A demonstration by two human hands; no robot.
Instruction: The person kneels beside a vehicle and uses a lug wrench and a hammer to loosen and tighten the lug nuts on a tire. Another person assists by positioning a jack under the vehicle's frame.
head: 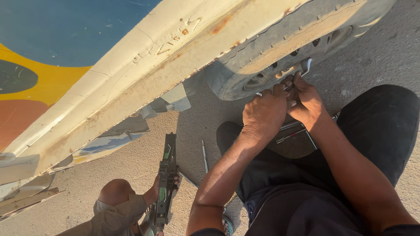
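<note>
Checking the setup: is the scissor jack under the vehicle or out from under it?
Out. The jack lies on the ground beside the body sill, with another person's hand at it, apart from the wheel.

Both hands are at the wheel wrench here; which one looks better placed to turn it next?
Probably the right hand: it grips nearer the bent top end of the wheel wrench by the wheel. The left hand holds lower on the shaft, better suited to steadying.

Sandy concrete ground (131,161), bearing a car tyre (280,48), thin metal rods (204,155) and a crouching person's sandal (227,225).
</note>
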